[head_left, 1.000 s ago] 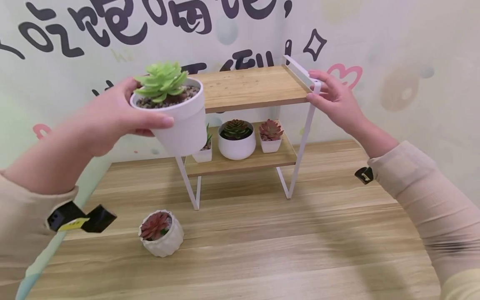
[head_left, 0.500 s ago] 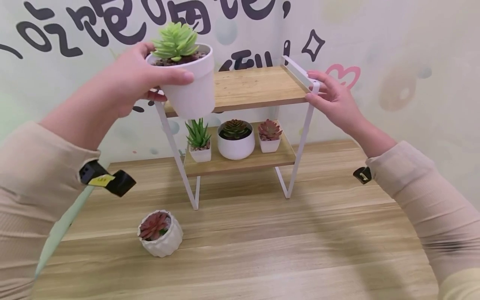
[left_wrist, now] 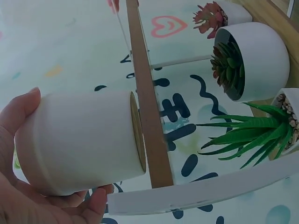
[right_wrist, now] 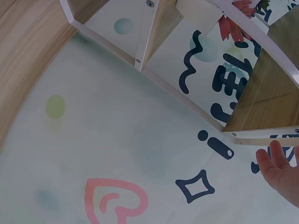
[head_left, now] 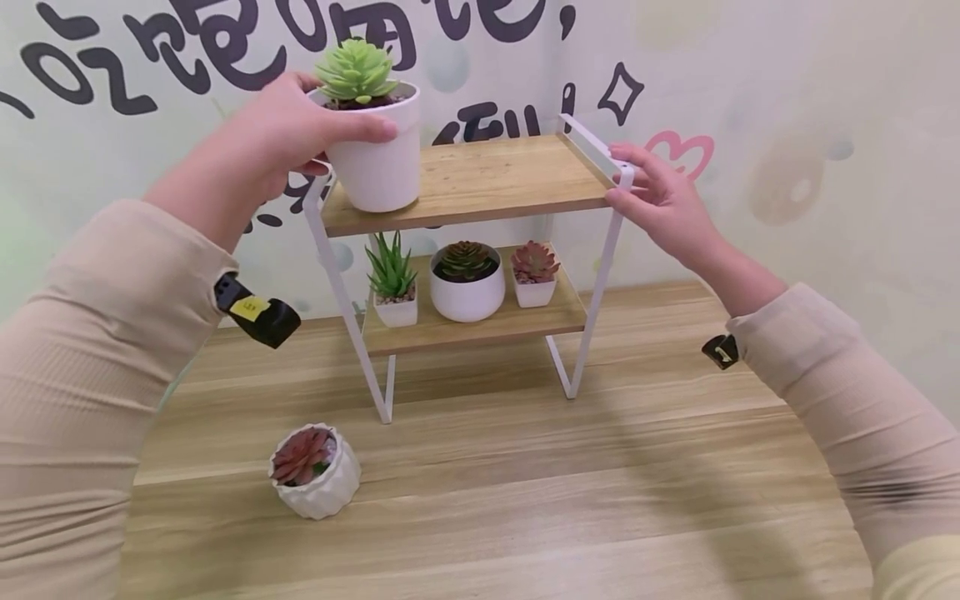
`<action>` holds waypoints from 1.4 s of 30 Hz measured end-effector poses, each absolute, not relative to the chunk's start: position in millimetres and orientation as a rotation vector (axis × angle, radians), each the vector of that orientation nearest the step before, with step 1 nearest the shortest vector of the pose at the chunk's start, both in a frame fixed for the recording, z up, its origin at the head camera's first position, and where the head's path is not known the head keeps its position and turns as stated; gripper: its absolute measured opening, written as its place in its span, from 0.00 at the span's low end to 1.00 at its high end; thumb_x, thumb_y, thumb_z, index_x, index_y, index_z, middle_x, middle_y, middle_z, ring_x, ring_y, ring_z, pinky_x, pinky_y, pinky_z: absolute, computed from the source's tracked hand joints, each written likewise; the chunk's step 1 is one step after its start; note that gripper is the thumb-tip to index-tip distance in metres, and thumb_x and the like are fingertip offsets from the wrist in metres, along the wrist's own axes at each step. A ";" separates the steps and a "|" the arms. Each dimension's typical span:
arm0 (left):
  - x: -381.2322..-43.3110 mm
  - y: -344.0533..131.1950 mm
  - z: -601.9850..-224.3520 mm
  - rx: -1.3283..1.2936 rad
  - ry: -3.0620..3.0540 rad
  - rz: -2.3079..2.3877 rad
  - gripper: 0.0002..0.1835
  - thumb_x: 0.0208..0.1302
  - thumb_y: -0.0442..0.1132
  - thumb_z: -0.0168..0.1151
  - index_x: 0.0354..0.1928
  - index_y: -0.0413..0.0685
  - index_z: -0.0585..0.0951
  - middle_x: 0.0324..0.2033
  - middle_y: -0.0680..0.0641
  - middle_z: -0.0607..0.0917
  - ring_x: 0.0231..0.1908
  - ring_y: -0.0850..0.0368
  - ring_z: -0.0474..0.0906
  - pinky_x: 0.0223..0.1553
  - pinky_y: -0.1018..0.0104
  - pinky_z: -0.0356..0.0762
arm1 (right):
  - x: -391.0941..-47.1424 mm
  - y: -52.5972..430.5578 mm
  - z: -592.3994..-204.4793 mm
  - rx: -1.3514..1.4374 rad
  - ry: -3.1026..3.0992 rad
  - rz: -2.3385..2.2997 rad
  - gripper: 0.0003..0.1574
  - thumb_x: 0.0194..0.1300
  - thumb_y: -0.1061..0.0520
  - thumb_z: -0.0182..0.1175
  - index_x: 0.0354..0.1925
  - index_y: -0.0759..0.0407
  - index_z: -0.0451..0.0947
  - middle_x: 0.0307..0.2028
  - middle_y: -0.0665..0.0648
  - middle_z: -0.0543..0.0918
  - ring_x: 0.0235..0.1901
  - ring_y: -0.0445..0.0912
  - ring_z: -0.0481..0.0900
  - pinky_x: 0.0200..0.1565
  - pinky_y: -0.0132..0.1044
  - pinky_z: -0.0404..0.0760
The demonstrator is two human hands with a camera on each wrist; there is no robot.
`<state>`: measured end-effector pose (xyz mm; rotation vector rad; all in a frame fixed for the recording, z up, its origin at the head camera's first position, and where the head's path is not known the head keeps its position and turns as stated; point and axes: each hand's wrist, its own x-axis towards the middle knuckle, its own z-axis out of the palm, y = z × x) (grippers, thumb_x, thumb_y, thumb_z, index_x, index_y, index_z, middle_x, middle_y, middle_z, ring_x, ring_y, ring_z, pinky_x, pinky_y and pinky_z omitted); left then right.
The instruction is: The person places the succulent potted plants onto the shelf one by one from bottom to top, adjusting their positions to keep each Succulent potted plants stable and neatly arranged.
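My left hand (head_left: 288, 125) grips a white flowerpot (head_left: 378, 167) by its rim, thumb across the front. A light green succulent (head_left: 356, 71) grows in it. The flowerpot is upright over the left end of the top board (head_left: 487, 171) of a two-tier plant shelf (head_left: 348, 308). In the left wrist view the base of the flowerpot (left_wrist: 93, 140) comes close to the board's edge (left_wrist: 148, 102). At the shelf's right end, my right hand (head_left: 667, 200) holds the white side rail (head_left: 592, 146) between thumb and fingers; in the right wrist view fingertips (right_wrist: 275, 148) meet the rail.
The lower board (head_left: 480, 329) carries an aloe-like plant (head_left: 393, 283), a round white pot (head_left: 468, 296) with a dark succulent and a small red succulent (head_left: 535, 271). A ribbed white pot (head_left: 322, 487) with a red succulent stands on the wooden table (head_left: 525, 500), front left. Behind rises a printed wall (head_left: 750, 100).
My left hand has raised the flowerpot up and right from in front of the shelf, then lowered it upright at the top board's left end. My right hand has stayed at the rail.
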<state>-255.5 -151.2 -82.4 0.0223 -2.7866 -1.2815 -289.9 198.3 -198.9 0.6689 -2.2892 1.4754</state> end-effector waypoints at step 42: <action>-270.2 -160.1 -88.1 0.163 -2.799 -1.316 0.59 0.43 0.63 0.66 0.71 0.56 0.42 0.68 0.48 0.52 0.67 0.51 0.47 0.67 0.53 0.46 | -291.6 198.3 -200.9 0.667 -2.302 1.435 0.29 0.63 0.58 0.56 0.62 0.53 0.66 0.53 0.60 0.72 0.49 0.49 0.76 0.50 0.33 0.76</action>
